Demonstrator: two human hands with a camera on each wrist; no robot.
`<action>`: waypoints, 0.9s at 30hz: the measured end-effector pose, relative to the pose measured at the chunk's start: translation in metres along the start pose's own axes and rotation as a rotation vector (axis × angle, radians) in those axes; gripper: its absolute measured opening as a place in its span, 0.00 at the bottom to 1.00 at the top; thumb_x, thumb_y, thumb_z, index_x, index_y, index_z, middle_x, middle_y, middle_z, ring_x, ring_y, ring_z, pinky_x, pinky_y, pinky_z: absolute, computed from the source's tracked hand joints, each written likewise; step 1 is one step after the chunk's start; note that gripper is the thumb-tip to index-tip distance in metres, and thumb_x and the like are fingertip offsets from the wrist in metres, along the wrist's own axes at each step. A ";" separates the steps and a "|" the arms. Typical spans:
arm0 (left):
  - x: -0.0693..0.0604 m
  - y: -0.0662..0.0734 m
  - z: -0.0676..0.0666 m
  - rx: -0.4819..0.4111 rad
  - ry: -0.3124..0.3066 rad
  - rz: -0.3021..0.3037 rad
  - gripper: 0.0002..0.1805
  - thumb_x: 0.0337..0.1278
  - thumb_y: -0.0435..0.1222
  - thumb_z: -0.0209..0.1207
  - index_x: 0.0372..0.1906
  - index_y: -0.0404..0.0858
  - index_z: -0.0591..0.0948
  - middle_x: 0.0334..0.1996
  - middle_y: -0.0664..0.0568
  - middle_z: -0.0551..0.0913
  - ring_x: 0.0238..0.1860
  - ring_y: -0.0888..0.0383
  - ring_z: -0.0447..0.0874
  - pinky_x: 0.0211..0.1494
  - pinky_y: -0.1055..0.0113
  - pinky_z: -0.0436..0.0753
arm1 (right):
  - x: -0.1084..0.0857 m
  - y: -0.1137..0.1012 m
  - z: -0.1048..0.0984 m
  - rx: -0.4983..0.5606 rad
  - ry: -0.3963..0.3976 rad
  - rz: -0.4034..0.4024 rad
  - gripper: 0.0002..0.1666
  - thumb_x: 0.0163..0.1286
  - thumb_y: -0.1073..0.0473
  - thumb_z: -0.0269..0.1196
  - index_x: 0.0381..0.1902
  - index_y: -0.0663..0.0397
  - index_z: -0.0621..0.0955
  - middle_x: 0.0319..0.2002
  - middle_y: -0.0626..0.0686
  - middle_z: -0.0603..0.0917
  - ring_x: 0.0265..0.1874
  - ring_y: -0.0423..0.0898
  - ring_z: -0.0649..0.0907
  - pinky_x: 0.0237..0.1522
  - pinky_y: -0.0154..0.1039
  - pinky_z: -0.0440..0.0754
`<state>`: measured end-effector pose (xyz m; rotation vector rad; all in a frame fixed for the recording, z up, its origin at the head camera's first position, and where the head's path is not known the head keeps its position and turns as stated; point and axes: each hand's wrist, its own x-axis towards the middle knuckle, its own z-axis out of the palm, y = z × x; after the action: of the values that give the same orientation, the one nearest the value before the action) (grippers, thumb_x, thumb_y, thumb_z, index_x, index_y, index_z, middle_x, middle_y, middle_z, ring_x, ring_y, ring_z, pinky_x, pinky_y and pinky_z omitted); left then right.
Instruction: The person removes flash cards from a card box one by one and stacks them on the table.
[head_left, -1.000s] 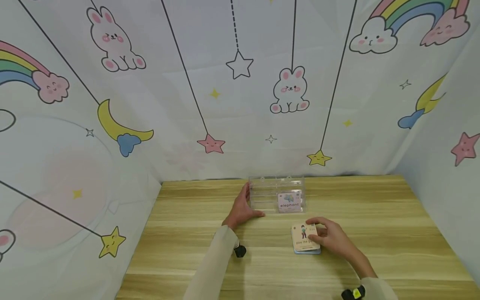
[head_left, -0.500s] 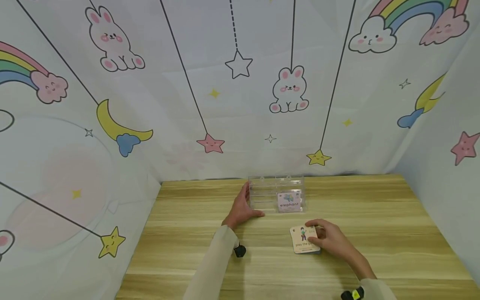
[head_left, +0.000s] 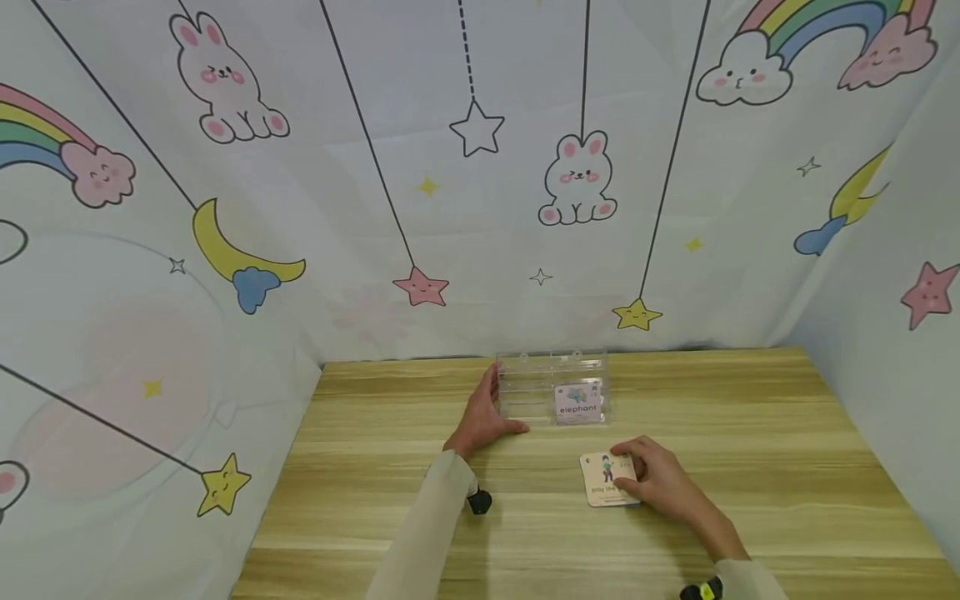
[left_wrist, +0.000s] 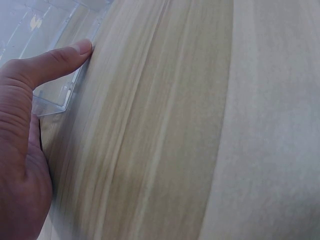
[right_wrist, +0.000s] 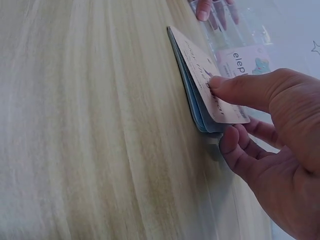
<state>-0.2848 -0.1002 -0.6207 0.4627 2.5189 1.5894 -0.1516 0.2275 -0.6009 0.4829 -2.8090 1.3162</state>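
My left hand [head_left: 482,421] holds the left end of a clear plastic box [head_left: 525,387] with compartments, its thumb along the near edge in the left wrist view. An elephant card [head_left: 578,408] sits in the box's right compartment. Nearer to me, my right hand [head_left: 663,479] pinches a stack of cards [head_left: 602,493] by its right side. The top card is cream, with a printed figure and words partly covered by the thumb. In the right wrist view, blue-edged cards [right_wrist: 196,117] show beneath it, and the stack looks tilted, raised at least partly off the table.
The wooden table [head_left: 375,433] meets a white printed cloth [head_left: 480,250] right behind the box. More of this cloth hangs along the left and right sides. Dark wrist cameras [head_left: 480,502] are strapped at both sleeves.
The blue card that stuck out below the cream one has mostly gone out of sight as the stack lined up and shifted slightly. My left hand and the box stay put.
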 end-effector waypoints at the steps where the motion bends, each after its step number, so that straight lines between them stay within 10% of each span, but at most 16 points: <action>1: 0.000 0.000 0.000 -0.002 0.000 0.002 0.73 0.36 0.36 0.86 0.84 0.40 0.48 0.80 0.42 0.58 0.79 0.48 0.58 0.80 0.59 0.63 | 0.000 0.000 0.000 -0.012 0.005 -0.014 0.25 0.56 0.68 0.79 0.51 0.63 0.85 0.35 0.48 0.76 0.28 0.38 0.71 0.27 0.32 0.72; 27: 0.001 -0.002 0.000 0.021 -0.010 -0.032 0.73 0.36 0.37 0.86 0.84 0.43 0.47 0.81 0.47 0.57 0.79 0.54 0.58 0.79 0.66 0.62 | 0.006 -0.009 -0.011 -0.080 -0.070 0.035 0.27 0.60 0.63 0.78 0.55 0.65 0.84 0.46 0.55 0.80 0.30 0.41 0.71 0.29 0.33 0.72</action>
<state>-0.2858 -0.1003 -0.6227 0.4292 2.5245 1.5473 -0.1561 0.2288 -0.5867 0.4891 -2.9269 1.2097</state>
